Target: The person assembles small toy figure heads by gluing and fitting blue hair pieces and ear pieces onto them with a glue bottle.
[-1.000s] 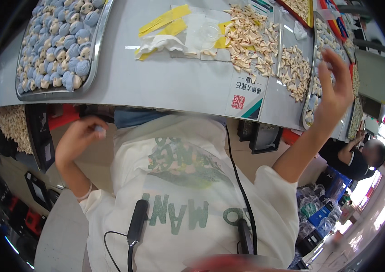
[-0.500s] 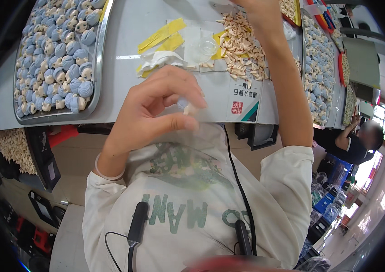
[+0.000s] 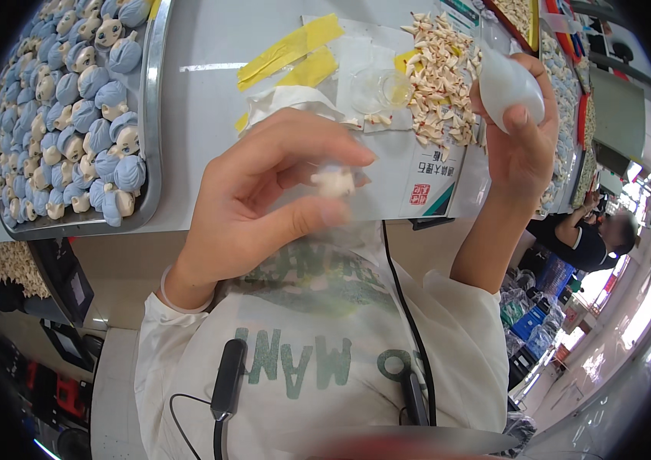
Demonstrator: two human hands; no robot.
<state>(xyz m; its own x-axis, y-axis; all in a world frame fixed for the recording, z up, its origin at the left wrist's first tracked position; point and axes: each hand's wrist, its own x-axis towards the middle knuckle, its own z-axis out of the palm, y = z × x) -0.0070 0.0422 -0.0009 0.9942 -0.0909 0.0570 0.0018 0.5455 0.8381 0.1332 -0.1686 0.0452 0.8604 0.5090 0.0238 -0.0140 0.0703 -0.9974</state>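
A grey table [image 3: 214,165] stretches before the person. On its left, a metal tray [image 3: 154,130] is crowded with blue-haired doll heads [image 3: 72,115], some with painted eyes. Near the middle lie strips of yellow tape [image 3: 291,50], a crumpled white tissue [image 3: 295,100] and a clear round dish [image 3: 397,89]. Just right of the dish spreads a heap of little pointed cream pieces [image 3: 440,84], with a few more lying loose near the dish. The right hand [image 3: 521,134] and its bottle stand in front of the table's right side, partly hiding more blue-haired heads [image 3: 568,130] beyond. A co-worker [image 3: 578,239] is farther off at the right.

There is one bottle and one held head; two long tape strips show plainly. The tray heads and cream pieces are too many and too overlapped to count.

The left hand [image 3: 275,195] grasps a small head [image 3: 331,182] between thumb and fingers, above the person's chest near the table's edge. It is pale and rounded, with a bluish tint on top; blur hides finer detail. The right hand is wrapped around a squeeze bottle [image 3: 508,90], raised over the table's right part. The bottle is whitish, translucent, smooth and bulging, tilted, narrowing toward its upper end.
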